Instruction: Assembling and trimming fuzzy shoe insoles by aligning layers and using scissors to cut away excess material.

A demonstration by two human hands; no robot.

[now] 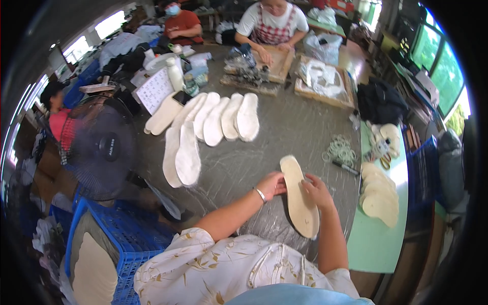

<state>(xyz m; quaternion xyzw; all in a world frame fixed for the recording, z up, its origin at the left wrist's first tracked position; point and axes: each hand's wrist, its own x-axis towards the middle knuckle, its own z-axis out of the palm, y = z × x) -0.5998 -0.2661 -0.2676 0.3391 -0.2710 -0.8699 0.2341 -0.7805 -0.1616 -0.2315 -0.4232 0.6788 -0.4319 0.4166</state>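
Observation:
Between my hands is a beige insole (301, 206), long and curved, slanted over the dark table with its wider, cupped end toward me. My left hand (273, 185) grips its left edge, the fingers partly behind it. On the opposite edge is my right hand (318, 192), with the thumb over the upper face and the other fingers along the side. Farther left on the table lies a fanned row of fuzzy white insoles (216, 119). Two more insoles (187, 155) overlap in front of that row.
Rubber bands (340, 148) and a black marker (346, 167) lie right of my hands. Stacked beige insoles (380, 195) rest on a green board (373, 249). At left are a fan (104, 145) and a blue crate (129, 223). A co-worker (272, 23) works across the table.

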